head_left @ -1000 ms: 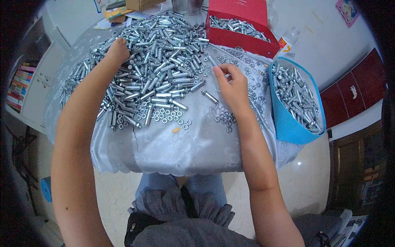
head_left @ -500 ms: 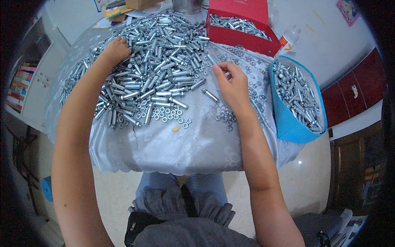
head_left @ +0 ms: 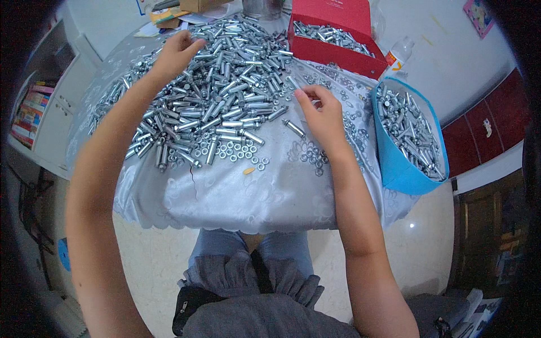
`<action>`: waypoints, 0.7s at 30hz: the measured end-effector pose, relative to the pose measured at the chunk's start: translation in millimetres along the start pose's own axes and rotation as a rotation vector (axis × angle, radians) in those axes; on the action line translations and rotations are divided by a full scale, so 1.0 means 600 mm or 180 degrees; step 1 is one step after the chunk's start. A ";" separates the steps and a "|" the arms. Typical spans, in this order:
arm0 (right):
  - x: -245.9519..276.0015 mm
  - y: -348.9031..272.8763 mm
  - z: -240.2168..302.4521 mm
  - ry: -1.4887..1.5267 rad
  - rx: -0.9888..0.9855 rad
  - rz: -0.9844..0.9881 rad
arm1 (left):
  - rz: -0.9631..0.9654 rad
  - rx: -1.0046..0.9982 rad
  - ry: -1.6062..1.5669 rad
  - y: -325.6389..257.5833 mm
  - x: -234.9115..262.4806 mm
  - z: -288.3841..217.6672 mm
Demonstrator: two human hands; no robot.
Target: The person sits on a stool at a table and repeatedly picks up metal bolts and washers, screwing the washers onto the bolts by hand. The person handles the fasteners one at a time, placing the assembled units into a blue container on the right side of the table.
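Head view: left hand (head_left: pixel 177 53) was over the upper-left part of the bolt pile (head_left: pixel 225 93), fingers loosely curled, thumb out to the right; couldn't tell if anything was in it. Right hand (head_left: pixel 324 115) was on the pile's right side, thumb and fingertips apparently pinching a held bolt (head_left: pixel 292 83) by its near end. Main risk, my read: with only that end gripped, the bolt could pivot or drop if the pinch slackened or it knocked the pile. Loose nuts (head_left: pixel 318 158) sat just beside the right wrist, so a low sweep of that forearm might scatter them. Disturbing the pile's top could send bolts sliding onto the near-side nuts (head_left: pixel 236 149). Blue bin (head_left: pixel 417 183) looked full and sat at the table's (head_left: pixel 265 197) right side; an elbow bump might spill it. Orientation: held bolt's long axis ran diagonally, free end up-left, away from the person, gripped end down-right at the thumb. Loose bolt (head_left: pixel 293 128) below it lay flat, roughly parallel. Which end was threaded on the held one: too small to tell.
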State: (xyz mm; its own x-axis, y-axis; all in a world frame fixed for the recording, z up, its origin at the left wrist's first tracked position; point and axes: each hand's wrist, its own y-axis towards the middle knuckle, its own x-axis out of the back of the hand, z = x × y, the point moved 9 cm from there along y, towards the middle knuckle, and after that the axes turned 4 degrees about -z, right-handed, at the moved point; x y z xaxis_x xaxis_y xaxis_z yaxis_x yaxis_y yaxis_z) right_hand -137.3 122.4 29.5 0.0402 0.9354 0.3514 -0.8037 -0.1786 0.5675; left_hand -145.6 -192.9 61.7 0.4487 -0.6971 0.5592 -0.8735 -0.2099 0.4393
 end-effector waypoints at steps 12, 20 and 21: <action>-0.008 -0.007 -0.018 0.1276 -0.0759 0.0174 | -0.0144 0.0428 -0.2715 -0.163 -0.182 -0.155; -0.017 -0.008 -0.015 0.1750 -0.1154 0.0336 | 0.0222 0.0545 -0.2034 -0.175 -0.212 -0.131; -0.019 -0.009 -0.015 0.1755 -0.1124 0.0366 | 0.0103 0.0528 -0.2135 -0.174 -0.207 -0.133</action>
State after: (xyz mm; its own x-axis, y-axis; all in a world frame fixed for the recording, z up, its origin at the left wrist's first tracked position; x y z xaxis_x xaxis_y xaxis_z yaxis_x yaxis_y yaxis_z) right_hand -138.6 115.6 16.0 -0.2916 0.9522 -0.0905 -0.9348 -0.2636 0.2381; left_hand -94.9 -29.8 2.5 0.2547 -0.9670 -0.0089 -0.9258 -0.2465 0.2865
